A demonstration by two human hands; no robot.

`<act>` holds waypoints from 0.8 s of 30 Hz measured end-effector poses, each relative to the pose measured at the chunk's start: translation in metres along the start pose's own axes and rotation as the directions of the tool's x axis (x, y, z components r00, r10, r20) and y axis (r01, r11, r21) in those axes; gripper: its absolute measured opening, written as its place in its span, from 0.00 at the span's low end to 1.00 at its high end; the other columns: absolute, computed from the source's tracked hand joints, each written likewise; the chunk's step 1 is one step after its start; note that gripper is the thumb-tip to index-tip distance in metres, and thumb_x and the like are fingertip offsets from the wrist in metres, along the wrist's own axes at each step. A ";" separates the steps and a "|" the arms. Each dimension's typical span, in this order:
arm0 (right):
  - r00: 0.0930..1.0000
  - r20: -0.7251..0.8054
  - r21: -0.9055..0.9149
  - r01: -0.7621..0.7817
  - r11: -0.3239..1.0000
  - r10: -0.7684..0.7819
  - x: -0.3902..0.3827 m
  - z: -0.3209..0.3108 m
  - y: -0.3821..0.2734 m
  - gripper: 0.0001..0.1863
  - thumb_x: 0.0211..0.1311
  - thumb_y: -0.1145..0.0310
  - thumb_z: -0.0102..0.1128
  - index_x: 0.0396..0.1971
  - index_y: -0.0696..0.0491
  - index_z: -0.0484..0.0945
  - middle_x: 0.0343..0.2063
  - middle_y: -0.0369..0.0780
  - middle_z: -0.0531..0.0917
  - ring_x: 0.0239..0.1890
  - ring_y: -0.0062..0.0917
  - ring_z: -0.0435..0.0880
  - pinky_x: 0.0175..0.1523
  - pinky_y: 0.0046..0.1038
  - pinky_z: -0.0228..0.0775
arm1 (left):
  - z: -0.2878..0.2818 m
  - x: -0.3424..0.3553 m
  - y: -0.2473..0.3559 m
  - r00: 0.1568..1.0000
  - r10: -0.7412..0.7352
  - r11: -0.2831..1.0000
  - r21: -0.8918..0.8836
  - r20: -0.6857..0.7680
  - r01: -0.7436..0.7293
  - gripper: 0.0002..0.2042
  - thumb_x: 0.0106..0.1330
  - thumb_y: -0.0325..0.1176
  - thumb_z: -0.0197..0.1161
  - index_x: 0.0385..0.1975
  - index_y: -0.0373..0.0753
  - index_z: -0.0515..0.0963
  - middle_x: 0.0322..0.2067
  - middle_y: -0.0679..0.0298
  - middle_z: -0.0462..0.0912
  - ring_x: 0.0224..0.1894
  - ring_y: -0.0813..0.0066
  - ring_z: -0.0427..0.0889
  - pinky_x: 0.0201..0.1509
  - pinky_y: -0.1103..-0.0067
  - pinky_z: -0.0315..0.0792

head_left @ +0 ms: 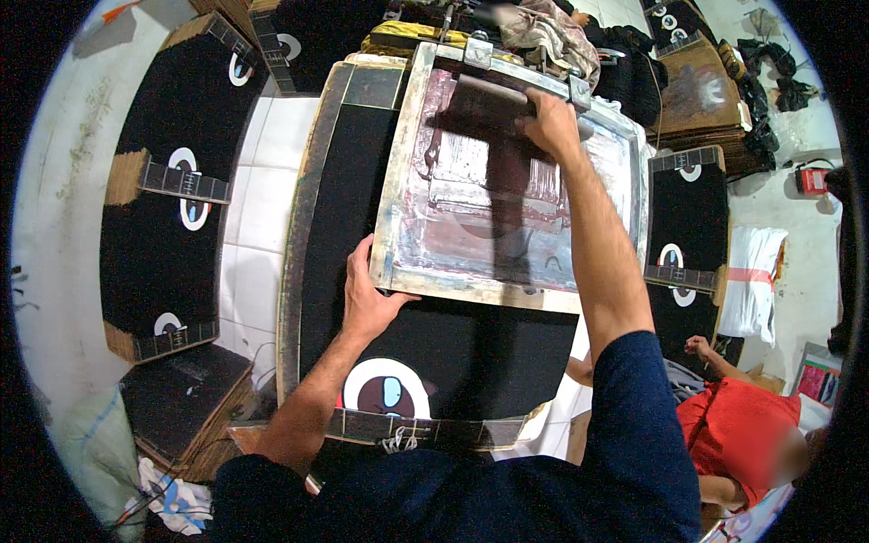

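Note:
A screen-printing frame [484,294] with a stained mesh lies over a board covered in black fabric [480,348]. My right hand [552,122] is closed on a long grey squeegee [493,90] near the frame's far edge. My left hand [371,290] grips the frame's near left corner, fingers along its left side and thumb under the near edge. A printed cartoon eye [380,389] shows on the fabric below the frame. Metal clamps [579,86] sit on the far side of the frame.
Boards with eye-printed black fabric flank me at left [163,253] and right [688,222]. Stacked boards [172,407] lie lower left, others [697,100] upper right. A co-worker in red [724,425] is close at lower right. Folded white cloth [749,299] and assorted fabrics [543,32] lie around.

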State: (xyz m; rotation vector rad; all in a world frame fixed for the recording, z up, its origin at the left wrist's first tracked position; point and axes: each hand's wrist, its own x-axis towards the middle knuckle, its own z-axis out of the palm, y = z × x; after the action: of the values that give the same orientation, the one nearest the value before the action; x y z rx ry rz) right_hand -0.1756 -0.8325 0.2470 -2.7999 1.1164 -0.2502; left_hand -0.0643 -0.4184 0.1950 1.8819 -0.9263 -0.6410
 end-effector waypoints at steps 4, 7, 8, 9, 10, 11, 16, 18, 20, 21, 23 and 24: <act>0.991 -0.111 -0.009 -0.079 0.997 0.077 -0.004 0.011 -0.008 0.21 0.49 0.70 0.74 0.47 0.46 0.84 0.40 0.42 0.89 0.47 0.42 0.86 0.50 0.46 0.73 | 0.001 0.001 0.001 1.000 0.021 0.996 0.083 -0.021 -0.019 0.55 0.41 0.29 0.88 0.71 0.36 0.58 0.63 0.50 0.72 0.64 0.59 0.76 0.68 0.66 0.72; 0.964 -0.263 -0.023 -0.052 0.998 0.044 -0.067 0.020 -0.036 0.21 0.45 0.75 0.73 0.44 0.46 0.84 0.38 0.39 0.87 0.47 0.40 0.82 0.52 0.43 0.71 | 0.003 0.001 0.001 0.998 0.049 0.995 0.086 -0.026 -0.046 0.55 0.41 0.29 0.88 0.71 0.37 0.58 0.63 0.50 0.73 0.63 0.59 0.76 0.67 0.65 0.73; 0.958 -0.283 -0.010 -0.042 0.999 0.037 -0.091 0.022 -0.047 0.21 0.43 0.77 0.72 0.42 0.46 0.84 0.37 0.38 0.86 0.48 0.38 0.81 0.53 0.42 0.70 | 0.002 0.001 0.001 0.998 0.052 0.995 0.090 -0.026 -0.049 0.55 0.41 0.29 0.88 0.71 0.37 0.58 0.63 0.50 0.73 0.63 0.59 0.77 0.67 0.65 0.73; 0.970 -0.224 0.010 -0.093 0.996 0.092 -0.114 0.022 -0.056 0.21 0.43 0.77 0.71 0.41 0.46 0.84 0.38 0.38 0.85 0.48 0.37 0.80 0.54 0.41 0.69 | 0.002 0.001 0.000 0.998 0.054 0.994 0.092 -0.027 -0.052 0.55 0.41 0.29 0.88 0.71 0.37 0.58 0.62 0.50 0.73 0.63 0.59 0.77 0.67 0.65 0.74; 0.973 -0.192 0.035 -0.123 0.992 0.127 -0.131 0.021 -0.064 0.20 0.43 0.78 0.70 0.41 0.46 0.84 0.39 0.37 0.85 0.49 0.36 0.80 0.56 0.41 0.67 | 0.002 0.001 0.000 1.000 0.026 0.998 0.064 -0.009 -0.026 0.55 0.41 0.31 0.88 0.71 0.37 0.57 0.63 0.50 0.71 0.64 0.56 0.74 0.68 0.63 0.71; 0.964 -0.225 0.035 -0.134 0.990 0.139 -0.140 0.021 -0.068 0.20 0.44 0.78 0.70 0.41 0.46 0.84 0.39 0.37 0.85 0.49 0.36 0.80 0.56 0.41 0.67 | 0.001 0.000 -0.001 1.000 -0.001 0.999 0.036 0.011 0.001 0.56 0.42 0.32 0.88 0.72 0.38 0.56 0.64 0.49 0.69 0.66 0.53 0.72 0.70 0.61 0.69; 0.826 -0.555 0.081 -0.059 0.995 0.094 -0.171 0.011 -0.083 0.21 0.47 0.79 0.66 0.43 0.45 0.84 0.41 0.34 0.85 0.48 0.34 0.79 0.61 0.42 0.64 | -0.001 0.002 0.000 0.999 0.039 0.998 0.054 0.006 -0.039 0.56 0.41 0.33 0.88 0.72 0.38 0.56 0.64 0.49 0.69 0.66 0.50 0.72 0.70 0.61 0.69; 0.817 -0.561 0.107 -0.093 0.990 0.137 -0.193 0.003 -0.095 0.24 0.46 0.78 0.66 0.46 0.43 0.84 0.43 0.31 0.84 0.51 0.32 0.78 0.66 0.46 0.61 | -0.003 0.001 0.004 0.989 0.141 0.983 0.124 -0.039 -0.135 0.56 0.39 0.33 0.89 0.71 0.37 0.58 0.62 0.50 0.74 0.63 0.53 0.77 0.67 0.65 0.73; 0.775 -0.615 0.104 -0.106 0.989 0.147 -0.212 -0.009 -0.108 0.25 0.45 0.77 0.66 0.47 0.42 0.84 0.45 0.30 0.84 0.52 0.32 0.78 0.68 0.48 0.60 | -0.008 0.001 0.014 0.991 0.121 0.988 0.099 -0.049 -0.116 0.55 0.40 0.33 0.88 0.71 0.36 0.60 0.64 0.50 0.72 0.64 0.52 0.75 0.69 0.63 0.70; 0.757 -0.633 0.124 -0.106 0.987 0.161 -0.223 -0.017 -0.117 0.28 0.43 0.77 0.66 0.49 0.41 0.84 0.46 0.29 0.83 0.54 0.31 0.78 0.69 0.49 0.60 | -0.012 0.000 0.021 0.993 0.114 0.992 0.059 -0.038 -0.111 0.55 0.41 0.33 0.88 0.71 0.36 0.59 0.64 0.49 0.71 0.66 0.50 0.72 0.70 0.61 0.68; 0.690 -0.705 0.122 -0.110 0.986 0.165 -0.235 -0.037 -0.130 0.23 0.47 0.76 0.63 0.46 0.42 0.86 0.44 0.30 0.85 0.52 0.31 0.79 0.69 0.48 0.59 | -0.025 -0.001 0.045 0.996 0.076 0.997 0.020 -0.046 -0.075 0.54 0.42 0.33 0.87 0.71 0.34 0.60 0.63 0.47 0.73 0.66 0.51 0.73 0.70 0.59 0.68; 0.619 -0.772 0.116 -0.087 0.990 0.144 -0.236 -0.049 -0.136 0.21 0.49 0.75 0.62 0.45 0.42 0.87 0.43 0.31 0.86 0.51 0.31 0.80 0.69 0.48 0.59 | -0.031 0.003 0.061 0.986 0.141 0.989 -0.027 -0.086 -0.144 0.54 0.42 0.33 0.87 0.71 0.34 0.61 0.61 0.47 0.75 0.64 0.52 0.75 0.69 0.61 0.70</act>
State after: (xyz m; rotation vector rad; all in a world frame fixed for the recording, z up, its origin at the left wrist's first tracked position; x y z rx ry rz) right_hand -0.2625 -0.5733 0.2925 -2.5325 1.3593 -1.5850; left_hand -0.0596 -0.4236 0.2630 1.7809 -0.9799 -0.4850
